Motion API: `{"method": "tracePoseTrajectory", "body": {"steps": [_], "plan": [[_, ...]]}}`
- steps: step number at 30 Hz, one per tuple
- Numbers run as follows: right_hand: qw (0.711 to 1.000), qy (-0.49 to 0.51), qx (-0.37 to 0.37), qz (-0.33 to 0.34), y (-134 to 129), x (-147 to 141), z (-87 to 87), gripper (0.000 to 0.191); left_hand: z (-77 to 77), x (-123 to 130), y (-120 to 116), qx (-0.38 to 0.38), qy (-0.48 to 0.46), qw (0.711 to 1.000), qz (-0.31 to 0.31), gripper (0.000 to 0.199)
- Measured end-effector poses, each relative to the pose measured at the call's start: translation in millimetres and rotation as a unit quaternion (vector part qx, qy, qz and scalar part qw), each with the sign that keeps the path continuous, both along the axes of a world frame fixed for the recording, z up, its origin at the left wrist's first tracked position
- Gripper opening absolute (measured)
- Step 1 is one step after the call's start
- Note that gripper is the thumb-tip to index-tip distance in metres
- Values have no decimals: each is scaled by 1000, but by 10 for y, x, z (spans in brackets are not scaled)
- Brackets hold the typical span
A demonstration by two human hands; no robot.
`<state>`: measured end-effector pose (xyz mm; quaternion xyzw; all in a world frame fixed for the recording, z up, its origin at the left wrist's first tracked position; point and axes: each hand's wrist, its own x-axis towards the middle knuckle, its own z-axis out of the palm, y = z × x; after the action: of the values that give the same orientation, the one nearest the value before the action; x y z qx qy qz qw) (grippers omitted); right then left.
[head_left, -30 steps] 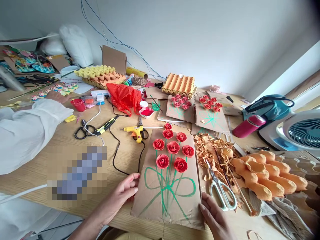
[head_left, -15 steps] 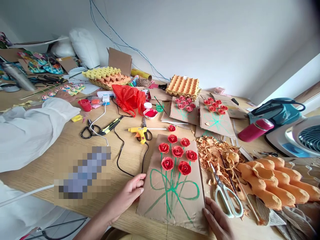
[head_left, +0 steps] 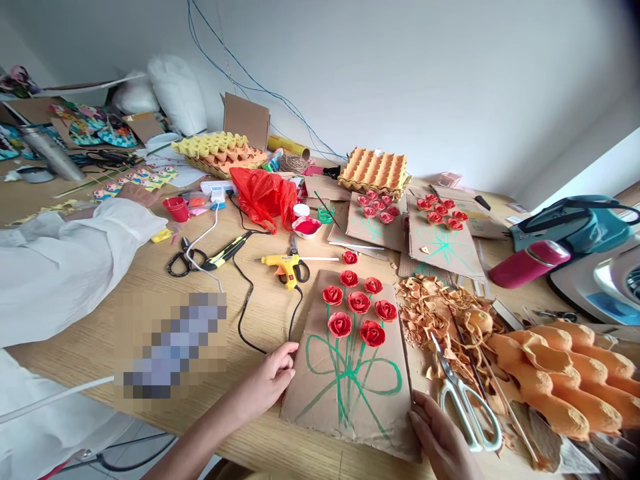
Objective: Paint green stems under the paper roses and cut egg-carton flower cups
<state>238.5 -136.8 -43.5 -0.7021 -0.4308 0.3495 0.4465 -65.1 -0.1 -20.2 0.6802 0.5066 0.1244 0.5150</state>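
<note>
Cardboard (head_left: 357,417) sits flat at the table's (head_left: 210,433) near edge, left hand (head_left: 267,383) and right hand (head_left: 443,433) on its sides, fingers together, clamped on the edges. Pretty far along imo: green stems and bow painted, seven red roses (head_left: 359,302) on it. One loose rose (head_left: 349,257) lies just past the far edge, so maybe that's left. Can't tell if they're glued. Looks neat, slightly creased near the bottom.

Single head cam, facing forward and down over the table (head_left: 270,310) from its near edge. Cardboard panel (head_left: 350,363) and both hands (left (head_left: 273,377), right (head_left: 443,430)) close up, 5 to 7 o'clock; wall (head_left: 450,80) farthest, 12 o'clock.
</note>
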Motion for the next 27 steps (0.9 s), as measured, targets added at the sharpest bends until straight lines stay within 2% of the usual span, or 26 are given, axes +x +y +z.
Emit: {"method": "tracePoseTrajectory", "body": {"steps": [5, 10, 13, 15, 19, 27], "plan": [[999, -25, -37, 8, 5, 7, -90, 43, 50, 26, 34, -36, 21, 999, 2, 46], [994, -93, -52, -33, -5, 13, -134, 40, 38, 44, 72, 18, 46, 999, 11, 43], [992, -114, -57, -19, 12, 36, -116, 38, 5, 44, 85, 30, 34, 999, 14, 42], [990, -131, -47, -14, 21, 37, -110, 35, -15, 36, 83, 26, 23, 999, 19, 43], [986, -158, -7, -56, 23, -15, -109, 34, -36, 4, 61, 28, 8, 999, 33, 43], [986, -165, -24, -23, 20, 7, -67, 33, -40, -93, -68, 83, 2, 995, 57, 42]]}}
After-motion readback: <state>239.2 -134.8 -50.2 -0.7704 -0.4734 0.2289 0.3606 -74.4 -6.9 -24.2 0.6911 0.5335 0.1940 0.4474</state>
